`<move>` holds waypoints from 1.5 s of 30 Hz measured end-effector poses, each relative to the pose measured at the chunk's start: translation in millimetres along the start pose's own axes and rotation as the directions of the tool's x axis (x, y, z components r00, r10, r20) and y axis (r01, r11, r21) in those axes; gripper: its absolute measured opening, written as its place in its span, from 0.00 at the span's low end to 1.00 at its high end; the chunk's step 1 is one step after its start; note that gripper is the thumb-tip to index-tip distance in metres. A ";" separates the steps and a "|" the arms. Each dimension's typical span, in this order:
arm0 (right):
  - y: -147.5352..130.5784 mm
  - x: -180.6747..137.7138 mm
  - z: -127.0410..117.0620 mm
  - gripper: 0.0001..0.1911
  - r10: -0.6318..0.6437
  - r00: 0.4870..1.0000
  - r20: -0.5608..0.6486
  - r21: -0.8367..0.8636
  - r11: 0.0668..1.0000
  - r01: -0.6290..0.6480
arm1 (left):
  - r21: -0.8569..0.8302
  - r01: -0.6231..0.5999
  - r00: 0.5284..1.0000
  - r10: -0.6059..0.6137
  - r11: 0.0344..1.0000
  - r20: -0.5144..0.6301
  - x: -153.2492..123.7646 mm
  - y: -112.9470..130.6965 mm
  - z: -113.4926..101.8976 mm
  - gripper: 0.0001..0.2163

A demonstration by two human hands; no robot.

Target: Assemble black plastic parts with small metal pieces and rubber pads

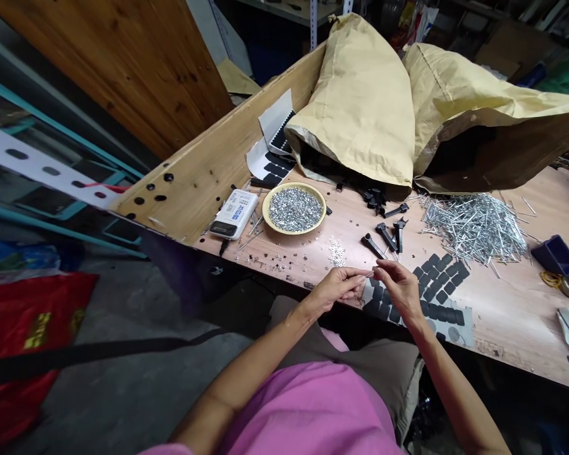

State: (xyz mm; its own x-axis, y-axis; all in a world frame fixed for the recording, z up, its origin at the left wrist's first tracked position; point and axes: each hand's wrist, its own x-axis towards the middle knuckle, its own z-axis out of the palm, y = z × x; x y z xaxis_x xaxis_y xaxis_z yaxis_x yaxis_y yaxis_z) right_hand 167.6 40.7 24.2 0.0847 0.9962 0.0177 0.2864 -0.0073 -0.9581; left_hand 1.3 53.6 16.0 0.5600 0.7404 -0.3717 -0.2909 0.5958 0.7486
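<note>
My left hand (340, 286) is closed on a thin metal pin (369, 274), which sticks out past the fingertips toward the right. The fingers of my right hand (400, 287) are pinched together at the far end of that pin; whether a small part sits between them is too small to tell. Both hands are just above the front edge of the table. Below my right hand lies a sheet of black adhesive pads (431, 309). Several black plastic pieces with metal pins (385, 237) lie just beyond the hands. A scatter of small washers (336, 251) is to their left.
A yellow bowl (323, 221) full of small metal washers stands beside a white power bank (236, 215). Further right is a heap of metal pins (477, 227). Two large paper sacks (360, 101) lie at the back. A wooden board (203, 158) edges the table's left side.
</note>
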 end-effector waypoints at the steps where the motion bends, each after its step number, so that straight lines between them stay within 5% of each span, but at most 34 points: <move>1: 1.0 -1.0 2.3 0.16 0.009 1.000 -0.027 0.025 1.000 -0.008 | 0.002 0.010 1.000 -0.010 1.000 -0.003 0.8 -1.0 0.1 0.22; 6: 2.5 -9.1 10.1 0.14 -0.036 0.997 -0.072 0.062 0.997 0.041 | 0.003 0.030 0.999 -0.030 1.000 -0.032 1.7 -4.9 0.1 0.21; 11: 4.9 -14.8 8.9 0.09 -0.268 0.959 -0.094 -0.233 0.942 0.241 | -0.011 0.051 0.998 -0.051 0.999 -0.044 2.2 -7.3 2.0 0.23; 17: 1.9 -17.5 -4.5 0.09 -0.553 0.826 0.107 -0.527 0.673 0.519 | -0.043 0.119 0.993 -0.119 0.992 0.014 -0.1 -4.7 -0.4 0.24; 23: 4.6 -23.4 -18.6 0.16 -0.510 0.763 0.398 -0.608 0.476 0.636 | -0.116 0.223 0.968 -0.206 0.968 0.143 -1.5 -2.9 0.6 0.19; 28: -1.0 -17.9 -18.9 0.15 -0.547 0.760 0.351 -0.547 0.538 0.641 | -0.130 0.167 0.982 -0.153 0.977 0.110 0.5 -6.4 3.2 0.23; 32: -18.0 -10.7 -23.3 0.12 -0.458 0.854 0.247 -0.487 0.703 0.518 | -0.094 0.134 0.984 -0.121 0.987 0.130 -0.7 -2.3 2.0 0.25; 35: -28.5 -4.6 -30.4 0.13 -0.343 0.893 0.291 -0.395 0.807 0.439 | -0.047 0.119 0.984 -0.112 0.992 0.141 -2.0 0.8 0.9 0.25; 45: -40.6 2.9 -39.9 0.17 -0.216 0.859 0.465 -0.251 0.898 0.362 | 0.020 0.096 0.982 -0.098 0.995 0.161 -1.4 -3.2 5.4 0.24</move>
State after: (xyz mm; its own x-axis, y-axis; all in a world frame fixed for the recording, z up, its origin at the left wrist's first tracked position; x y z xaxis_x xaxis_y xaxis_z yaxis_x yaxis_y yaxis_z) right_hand 194.3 40.4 74.6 -0.4327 0.8971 0.0897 0.5270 0.3324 -0.7821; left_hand 5.6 49.0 17.1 0.7035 0.6185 -0.3502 -0.2201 0.6581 0.7200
